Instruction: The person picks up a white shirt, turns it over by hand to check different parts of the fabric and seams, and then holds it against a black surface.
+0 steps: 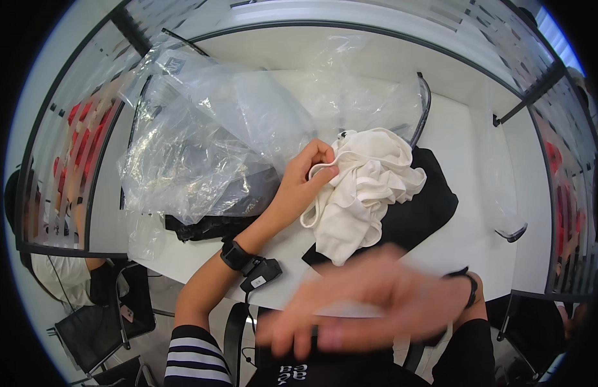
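Observation:
My left hand (311, 174) pinches the edge of a crumpled white cloth garment (362, 186) between thumb and fingers. The garment lies bunched over a folded black cloth (422, 203) on the white desk. Close to the camera and blurred by motion, my right hand (362, 305) hangs over the desk's front edge, fingers apart, with nothing seen in it. A black device is strapped to my left wrist, and a small black box (261, 275) with a cable hangs beside it.
Clear plastic bags (207, 121) with dark contents cover the desk's left side. More clear plastic (504, 184) lies at right. Frosted, striped partitions (71, 159) enclose the desk (473, 251). A seated person (61, 275) and a black chair (95, 334) are at lower left.

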`<action>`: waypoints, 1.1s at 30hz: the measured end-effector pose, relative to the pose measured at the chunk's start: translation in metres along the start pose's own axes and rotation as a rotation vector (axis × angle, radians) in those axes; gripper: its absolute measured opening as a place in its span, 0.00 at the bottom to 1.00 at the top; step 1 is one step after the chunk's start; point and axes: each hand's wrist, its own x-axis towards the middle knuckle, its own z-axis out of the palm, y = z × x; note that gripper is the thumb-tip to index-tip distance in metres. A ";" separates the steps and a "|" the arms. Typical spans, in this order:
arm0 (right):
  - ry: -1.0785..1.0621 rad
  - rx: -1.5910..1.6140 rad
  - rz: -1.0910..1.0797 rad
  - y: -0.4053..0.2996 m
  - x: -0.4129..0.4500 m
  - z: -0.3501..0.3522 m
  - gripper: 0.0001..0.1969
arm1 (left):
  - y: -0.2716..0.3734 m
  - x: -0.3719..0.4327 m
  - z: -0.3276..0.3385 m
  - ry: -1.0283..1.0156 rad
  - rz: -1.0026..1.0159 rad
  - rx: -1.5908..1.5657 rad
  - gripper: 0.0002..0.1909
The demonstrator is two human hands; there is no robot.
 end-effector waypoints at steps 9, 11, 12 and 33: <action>0.520 0.038 -0.098 -0.008 0.010 -0.037 0.12 | 0.004 -0.002 -0.002 -0.015 -0.054 0.021 0.07; 0.520 0.041 -0.121 -0.005 0.010 -0.037 0.12 | 0.006 -0.003 0.000 0.000 -0.082 0.012 0.08; 0.521 0.043 -0.147 -0.004 0.010 -0.036 0.11 | 0.007 -0.003 0.001 0.002 -0.083 -0.021 0.07; 0.520 0.017 -0.089 -0.006 0.015 -0.033 0.17 | 0.012 -0.004 0.001 0.000 -0.087 -0.015 0.07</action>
